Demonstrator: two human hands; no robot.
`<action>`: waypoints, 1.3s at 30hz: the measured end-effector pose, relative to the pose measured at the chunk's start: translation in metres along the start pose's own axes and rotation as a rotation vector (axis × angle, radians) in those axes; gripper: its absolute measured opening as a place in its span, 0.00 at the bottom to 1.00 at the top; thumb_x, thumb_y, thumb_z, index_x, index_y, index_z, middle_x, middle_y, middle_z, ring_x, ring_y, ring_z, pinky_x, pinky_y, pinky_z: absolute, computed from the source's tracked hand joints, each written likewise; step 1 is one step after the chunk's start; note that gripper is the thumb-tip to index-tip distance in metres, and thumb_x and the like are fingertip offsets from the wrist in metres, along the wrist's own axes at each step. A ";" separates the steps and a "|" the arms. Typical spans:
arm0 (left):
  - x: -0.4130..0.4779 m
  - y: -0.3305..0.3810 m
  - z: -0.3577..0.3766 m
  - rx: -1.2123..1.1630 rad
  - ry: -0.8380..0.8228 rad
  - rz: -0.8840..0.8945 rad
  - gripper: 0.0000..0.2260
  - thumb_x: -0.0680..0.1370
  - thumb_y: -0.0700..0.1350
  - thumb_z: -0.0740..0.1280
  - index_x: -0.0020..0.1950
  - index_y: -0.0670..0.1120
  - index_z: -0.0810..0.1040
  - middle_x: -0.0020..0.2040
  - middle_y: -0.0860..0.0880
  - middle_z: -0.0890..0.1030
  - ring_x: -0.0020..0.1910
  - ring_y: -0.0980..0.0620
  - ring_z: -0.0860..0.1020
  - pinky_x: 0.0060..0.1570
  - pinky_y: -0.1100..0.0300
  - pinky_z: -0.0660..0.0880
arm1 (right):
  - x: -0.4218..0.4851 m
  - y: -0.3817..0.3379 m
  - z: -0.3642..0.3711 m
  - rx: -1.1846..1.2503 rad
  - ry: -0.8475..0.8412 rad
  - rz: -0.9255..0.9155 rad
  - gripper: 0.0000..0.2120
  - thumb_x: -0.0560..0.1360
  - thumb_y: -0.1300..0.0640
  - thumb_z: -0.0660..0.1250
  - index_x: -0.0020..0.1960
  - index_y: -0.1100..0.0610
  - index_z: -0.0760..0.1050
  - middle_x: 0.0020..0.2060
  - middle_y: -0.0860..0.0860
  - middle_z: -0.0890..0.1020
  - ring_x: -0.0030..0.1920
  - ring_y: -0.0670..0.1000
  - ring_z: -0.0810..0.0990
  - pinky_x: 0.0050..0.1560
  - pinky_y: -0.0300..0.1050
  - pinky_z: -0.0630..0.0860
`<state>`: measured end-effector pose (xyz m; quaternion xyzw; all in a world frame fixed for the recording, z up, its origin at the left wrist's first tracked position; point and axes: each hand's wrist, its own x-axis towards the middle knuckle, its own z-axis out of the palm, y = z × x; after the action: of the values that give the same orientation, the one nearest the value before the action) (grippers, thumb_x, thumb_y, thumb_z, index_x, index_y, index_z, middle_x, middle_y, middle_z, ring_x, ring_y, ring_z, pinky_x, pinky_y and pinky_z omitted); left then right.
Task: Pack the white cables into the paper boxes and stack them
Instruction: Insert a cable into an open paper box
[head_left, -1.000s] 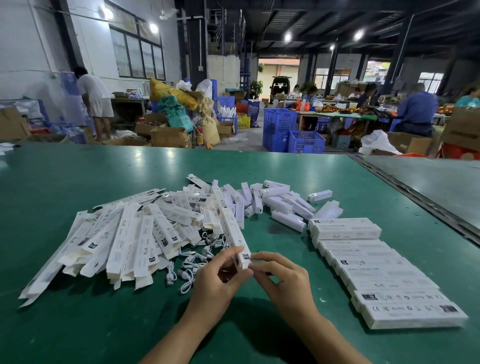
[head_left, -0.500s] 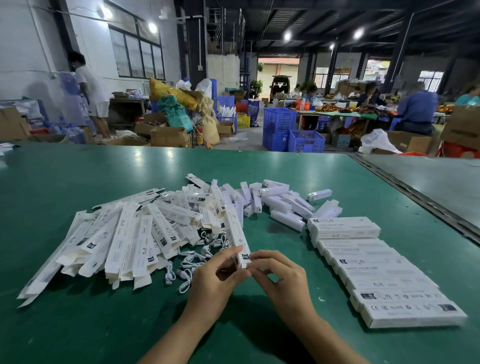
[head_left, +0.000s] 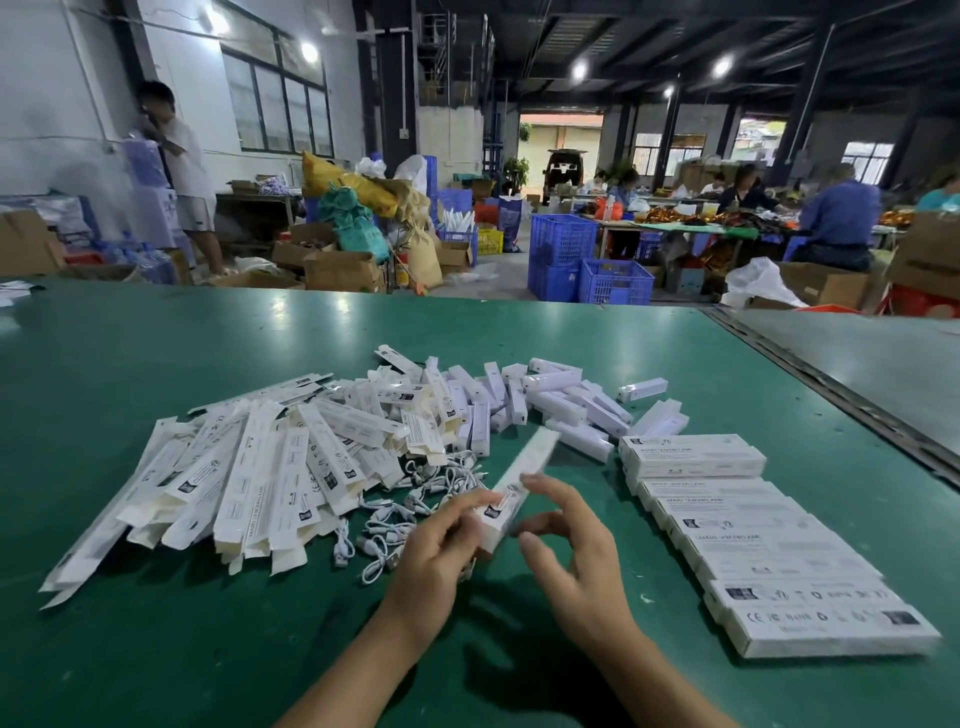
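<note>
My left hand (head_left: 441, 561) grips the near end of a long white paper box (head_left: 524, 475), which points away and to the right above the green table (head_left: 156, 649). My right hand (head_left: 576, 561) hovers just right of the box with fingers spread and loosely bent, holding nothing. Loose white cables (head_left: 410, 514) lie coiled on the table just left of my hands. A big heap of flat unfolded boxes (head_left: 249, 467) fans out to the left. Packed boxes (head_left: 779, 551) lie in an overlapping row on the right.
Small white rectangular parts (head_left: 566, 405) are scattered behind the heap. A metal seam (head_left: 831, 405) divides this table from another at right. Beyond the far edge stand blue crates (head_left: 587, 265), cardboard cartons, sacks and several people.
The box has swung from pointing up-left to pointing up-right, lifted clear of the heap. My right hand has let go of its end and opened beside it.
</note>
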<state>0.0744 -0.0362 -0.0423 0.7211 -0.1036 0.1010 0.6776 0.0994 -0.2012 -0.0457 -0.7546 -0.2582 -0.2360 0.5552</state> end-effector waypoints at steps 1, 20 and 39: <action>0.001 0.004 -0.001 -0.150 0.004 -0.057 0.09 0.79 0.49 0.64 0.53 0.55 0.84 0.44 0.51 0.82 0.39 0.53 0.76 0.42 0.62 0.72 | 0.000 0.003 -0.002 -0.053 -0.004 0.008 0.22 0.70 0.57 0.66 0.62 0.44 0.72 0.60 0.42 0.79 0.40 0.46 0.81 0.46 0.35 0.75; 0.012 -0.003 -0.029 -0.524 -0.107 -0.148 0.35 0.63 0.67 0.77 0.62 0.48 0.81 0.40 0.45 0.79 0.37 0.50 0.77 0.40 0.57 0.78 | 0.006 0.011 -0.005 -0.468 -0.140 0.303 0.14 0.66 0.46 0.64 0.49 0.45 0.80 0.34 0.39 0.77 0.35 0.42 0.74 0.34 0.39 0.70; 0.030 -0.015 -0.022 -0.397 0.621 -0.037 0.16 0.71 0.51 0.71 0.53 0.46 0.74 0.35 0.46 0.84 0.29 0.45 0.83 0.27 0.59 0.79 | 0.074 0.070 0.050 -0.600 -0.380 0.444 0.26 0.81 0.36 0.41 0.75 0.41 0.60 0.73 0.46 0.68 0.75 0.50 0.59 0.71 0.57 0.55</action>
<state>0.1074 -0.0136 -0.0465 0.5123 0.1024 0.2807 0.8052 0.2047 -0.1617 -0.0619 -0.9503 -0.1070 -0.0316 0.2908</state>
